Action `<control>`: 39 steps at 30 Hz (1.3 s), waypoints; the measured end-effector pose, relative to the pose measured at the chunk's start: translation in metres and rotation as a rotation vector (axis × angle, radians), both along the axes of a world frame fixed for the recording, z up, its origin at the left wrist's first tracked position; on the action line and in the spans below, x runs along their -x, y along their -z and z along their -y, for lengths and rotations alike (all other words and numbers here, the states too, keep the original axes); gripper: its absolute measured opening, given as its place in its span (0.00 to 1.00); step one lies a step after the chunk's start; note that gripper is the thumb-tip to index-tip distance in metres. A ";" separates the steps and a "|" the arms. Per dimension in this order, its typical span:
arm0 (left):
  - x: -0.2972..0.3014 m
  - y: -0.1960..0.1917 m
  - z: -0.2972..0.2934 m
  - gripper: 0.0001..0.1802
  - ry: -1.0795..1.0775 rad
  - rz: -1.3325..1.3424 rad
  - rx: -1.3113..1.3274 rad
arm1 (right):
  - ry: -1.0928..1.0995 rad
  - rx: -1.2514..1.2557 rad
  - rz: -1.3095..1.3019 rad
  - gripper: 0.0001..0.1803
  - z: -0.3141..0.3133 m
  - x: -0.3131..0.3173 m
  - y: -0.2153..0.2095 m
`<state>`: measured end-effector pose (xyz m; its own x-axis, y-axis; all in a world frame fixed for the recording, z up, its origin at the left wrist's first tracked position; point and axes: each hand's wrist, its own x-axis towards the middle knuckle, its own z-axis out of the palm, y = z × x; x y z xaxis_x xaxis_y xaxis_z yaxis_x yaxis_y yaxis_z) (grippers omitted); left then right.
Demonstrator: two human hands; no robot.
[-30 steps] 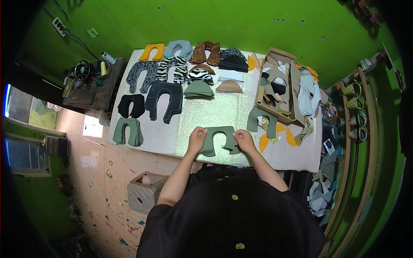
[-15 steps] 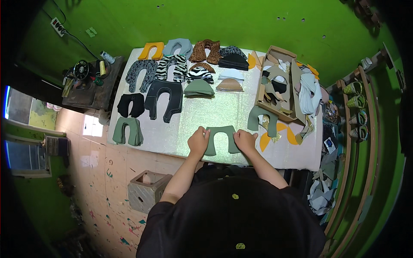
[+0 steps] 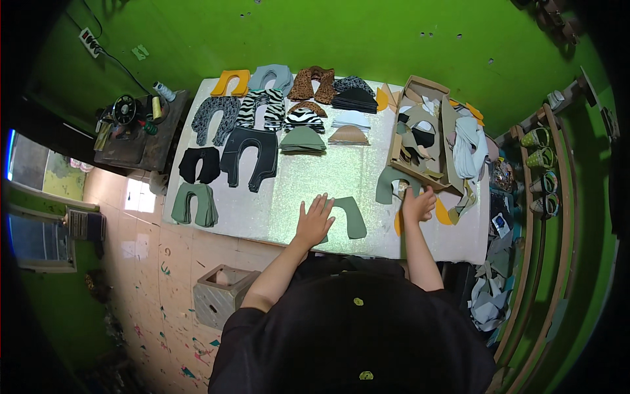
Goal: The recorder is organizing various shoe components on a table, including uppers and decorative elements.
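My left hand (image 3: 315, 222) lies flat, fingers spread, over the left side of a green U-shaped material piece (image 3: 351, 217) at the table's front edge. The part under the palm is hidden. To the right, my right hand (image 3: 419, 206) has curled fingers at the right leg of a second green U-shaped piece (image 3: 387, 182). It appears to pinch that leg, which the fingers mostly cover. Yellow curved scraps (image 3: 443, 213) lie beside and partly behind this hand.
Stacks of U-shaped pieces, such as black ones (image 3: 249, 157) and green ones (image 3: 195, 205), stand on the table's left. Half-round stacks (image 3: 303, 140) lie at the middle back. A cardboard box (image 3: 401, 152) of scraps stands at right. A sewing machine (image 3: 125, 110) is far left.
My right hand has let go of the front green piece and moved right to the other one. My left hand has opened from its grip and flattened onto the front piece.
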<state>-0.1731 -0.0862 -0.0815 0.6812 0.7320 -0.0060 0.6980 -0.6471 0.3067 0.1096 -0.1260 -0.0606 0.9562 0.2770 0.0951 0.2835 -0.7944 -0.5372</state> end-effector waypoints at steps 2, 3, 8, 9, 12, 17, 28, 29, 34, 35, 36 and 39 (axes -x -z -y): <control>-0.002 -0.004 -0.001 0.29 -0.009 0.012 0.046 | 0.044 0.142 -0.175 0.29 0.001 -0.018 0.003; -0.002 -0.008 -0.002 0.29 -0.009 0.012 0.045 | 0.008 0.131 -0.181 0.22 0.001 -0.017 -0.002; -0.005 -0.034 -0.016 0.29 -0.171 0.202 0.199 | -0.274 -0.063 -0.066 0.11 0.009 0.004 -0.033; -0.006 -0.043 -0.021 0.33 -0.189 0.275 0.194 | -0.427 -0.188 0.073 0.09 0.011 0.013 -0.042; -0.009 -0.064 -0.037 0.42 -0.110 0.529 0.159 | -0.868 -0.362 -0.055 0.07 0.014 0.045 -0.079; -0.011 -0.108 -0.049 0.46 0.020 0.700 0.445 | -1.249 -0.429 -0.139 0.07 0.016 0.088 -0.140; 0.032 -0.065 -0.033 0.10 -0.423 0.849 1.171 | -0.818 -0.422 -0.844 0.09 0.011 0.078 -0.060; 0.029 -0.059 -0.026 0.10 -0.424 0.847 1.017 | -0.835 -0.305 -0.692 0.10 0.012 0.083 -0.048; 0.018 -0.045 -0.012 0.12 -0.514 0.582 0.696 | -0.789 -0.148 -0.430 0.14 0.015 0.100 -0.005; 0.017 -0.044 -0.012 0.13 -0.524 0.513 0.662 | -0.793 -0.213 -0.386 0.14 0.016 0.102 0.005; 0.016 -0.039 -0.013 0.13 -0.525 0.515 0.661 | -0.795 -0.213 -0.385 0.14 0.017 0.103 0.013; 0.016 -0.021 -0.014 0.15 -0.502 0.432 0.472 | -0.814 -0.181 -0.238 0.14 0.019 0.109 0.021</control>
